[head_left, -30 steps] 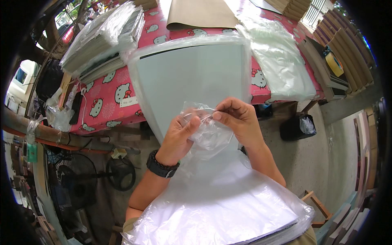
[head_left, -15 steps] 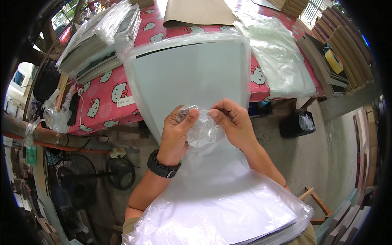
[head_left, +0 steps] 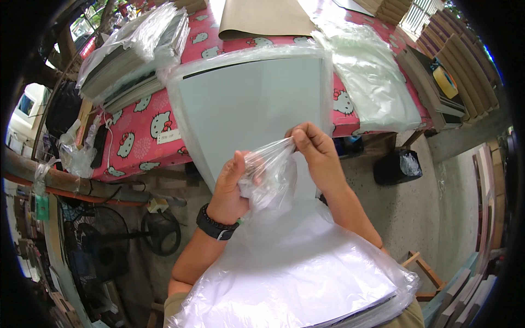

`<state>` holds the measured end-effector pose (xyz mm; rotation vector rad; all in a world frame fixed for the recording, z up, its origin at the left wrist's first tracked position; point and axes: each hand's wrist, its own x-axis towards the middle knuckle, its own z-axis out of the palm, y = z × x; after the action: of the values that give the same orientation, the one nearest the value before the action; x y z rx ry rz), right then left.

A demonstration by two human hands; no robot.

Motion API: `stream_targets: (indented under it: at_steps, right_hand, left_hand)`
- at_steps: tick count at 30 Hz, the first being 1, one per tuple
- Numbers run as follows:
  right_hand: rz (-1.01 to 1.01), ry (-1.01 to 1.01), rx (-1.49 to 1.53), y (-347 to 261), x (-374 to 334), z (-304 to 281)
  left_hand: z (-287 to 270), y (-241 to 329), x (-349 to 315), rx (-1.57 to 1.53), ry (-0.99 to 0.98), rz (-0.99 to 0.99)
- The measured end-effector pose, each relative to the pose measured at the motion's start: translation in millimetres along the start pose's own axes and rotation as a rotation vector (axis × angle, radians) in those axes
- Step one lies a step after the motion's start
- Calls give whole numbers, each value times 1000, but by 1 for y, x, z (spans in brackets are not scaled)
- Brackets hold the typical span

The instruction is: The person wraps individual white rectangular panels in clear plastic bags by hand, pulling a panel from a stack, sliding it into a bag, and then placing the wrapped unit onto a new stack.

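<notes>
A clear plastic bag (head_left: 273,188) with a stack of white sheets (head_left: 284,273) inside lies across my lap, its end gathered up between my hands. My left hand (head_left: 228,186), with a dark watch and bracelet at the wrist, closes round the bunched plastic, thumb upward. Thumb and fingertips of my right hand (head_left: 314,147) pinch a corner of the plastic and hold it stretched up and to the right. Just beyond my hands a large pale grey board (head_left: 251,98) in clear wrap hangs over the table's near edge.
The table has a pink patterned cloth (head_left: 143,136). Wrapped stacks (head_left: 131,54) stand at left, folded clear bags (head_left: 377,87) at right. Brown paper (head_left: 265,19) lies at the back. Yellow tape (head_left: 445,82) rests by boards at far right. A black bin (head_left: 398,167) and a fan (head_left: 104,240) stand below.
My right hand has moved up and slightly right, drawing the plastic out into a taut fan. My left hand has lowered a little with its grip on the bunch.
</notes>
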<state>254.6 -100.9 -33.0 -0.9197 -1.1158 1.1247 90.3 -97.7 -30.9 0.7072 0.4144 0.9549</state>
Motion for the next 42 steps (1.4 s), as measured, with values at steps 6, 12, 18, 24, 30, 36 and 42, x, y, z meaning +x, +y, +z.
stream_targets:
  at_steps: [6,12,18,24,30,36,42]
  right_hand:
    - [-26,-412,294,-14,-11,-17]
    - [-90,34,819,-20,-17,-134]
    - [-316,449,235,-102,-31,-226]
    - [46,-334,-318,-51,6,16]
    - [-5,-548,-364,-75,4,18]
    - [326,-1374,120,-40,-14,-23]
    - [-149,-1262,552,-8,-16,-23]
  left_hand:
    - [-31,6,5,544,213,170]
    - [-134,53,-36,1403,954,669]
    - [-170,152,-155,1191,1768,776]
    - [-13,93,-24,1468,156,1037]
    - [18,42,-26,790,-251,88]
    - [-16,51,-41,-571,20,104]
    - [-59,27,-44,-219,-92,203]
